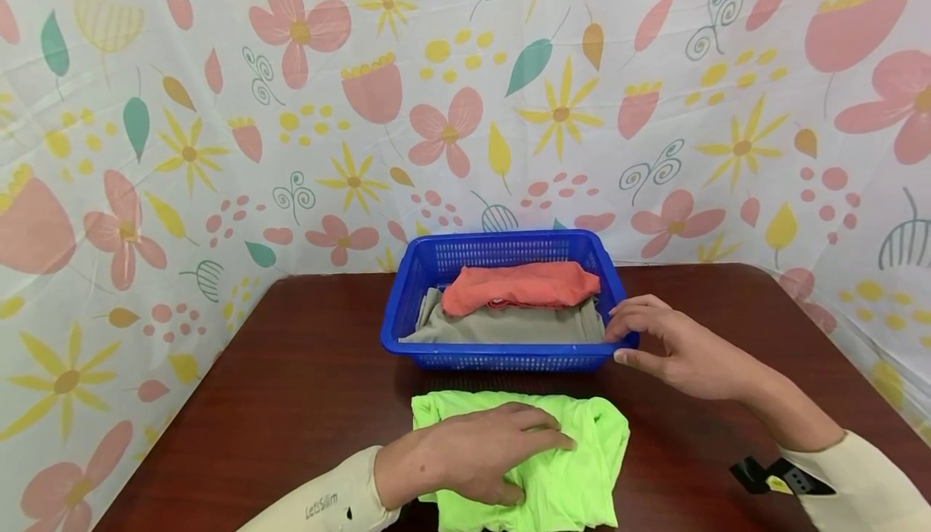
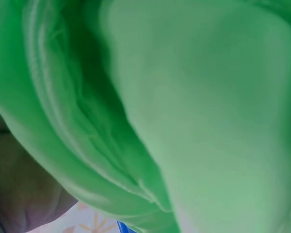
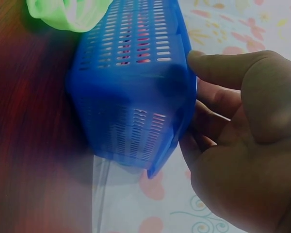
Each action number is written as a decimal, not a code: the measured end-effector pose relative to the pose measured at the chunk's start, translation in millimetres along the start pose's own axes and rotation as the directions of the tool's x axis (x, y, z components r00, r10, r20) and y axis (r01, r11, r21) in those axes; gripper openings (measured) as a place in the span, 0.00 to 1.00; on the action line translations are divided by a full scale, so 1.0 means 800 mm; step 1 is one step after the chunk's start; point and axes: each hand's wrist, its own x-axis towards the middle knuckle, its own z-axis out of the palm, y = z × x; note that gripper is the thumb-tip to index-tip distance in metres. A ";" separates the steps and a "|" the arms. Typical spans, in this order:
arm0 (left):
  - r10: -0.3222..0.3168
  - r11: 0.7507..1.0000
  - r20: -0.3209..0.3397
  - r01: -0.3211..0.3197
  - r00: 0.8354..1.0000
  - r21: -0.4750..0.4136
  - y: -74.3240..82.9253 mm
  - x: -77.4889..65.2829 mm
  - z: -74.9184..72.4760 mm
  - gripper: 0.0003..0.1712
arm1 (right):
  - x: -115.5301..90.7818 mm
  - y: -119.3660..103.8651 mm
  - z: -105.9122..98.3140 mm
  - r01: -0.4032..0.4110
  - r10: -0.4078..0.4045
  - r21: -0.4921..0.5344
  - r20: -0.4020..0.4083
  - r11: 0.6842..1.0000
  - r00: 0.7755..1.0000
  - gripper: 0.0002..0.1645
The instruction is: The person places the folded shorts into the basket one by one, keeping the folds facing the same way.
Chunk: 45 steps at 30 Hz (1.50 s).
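Observation:
A blue plastic basket (image 1: 502,361) with slotted walls stands at the back of the table. Inside it a folded orange-red cloth (image 1: 520,283) lies on a grey folded cloth (image 1: 509,327). My right hand (image 1: 680,350) grips the basket's front right corner, thumb outside and fingers over the rim; the right wrist view shows the thumb (image 3: 223,68) at that rim. In front of the basket is a neon green folded garment (image 1: 575,475). My left hand (image 1: 483,447) rests on top of it with loosely bent fingers. Green fabric (image 2: 208,107) fills most of the left wrist view, blurred.
The dark brown wooden table (image 1: 305,386) extends to both sides of the basket. Behind it hangs a white curtain (image 1: 465,168) with printed flowers and leaves, close to the basket's far side. A small black device (image 1: 781,477) sits at the right wrist.

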 end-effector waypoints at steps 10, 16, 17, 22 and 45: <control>-0.001 1.000 -0.001 0.001 1.000 0.000 0.001 -0.007 0.002 0.47 | 0.000 -0.005 0.002 0.025 -0.026 -0.028 -0.020 0.999 0.999 0.12; -0.001 1.000 -0.009 0.001 1.000 0.017 0.000 -0.011 0.004 0.46 | 0.001 -0.006 0.003 0.022 -0.023 -0.046 -0.021 0.999 1.000 0.13; -0.002 1.000 -0.010 0.003 1.000 0.022 0.000 -0.012 0.004 0.46 | 0.001 -0.006 0.003 0.023 -0.024 -0.046 -0.021 0.999 1.000 0.13; -0.010 0.999 -0.017 0.011 1.000 0.038 0.000 -0.016 0.005 0.47 | 0.001 -0.006 0.003 0.036 -0.038 -0.047 -0.026 0.998 0.999 0.14; 0.005 0.996 -0.250 0.016 0.968 0.084 -0.016 -0.041 0.010 0.44 | 0.004 -0.017 0.006 0.066 -0.070 -0.097 -0.043 0.993 0.997 0.20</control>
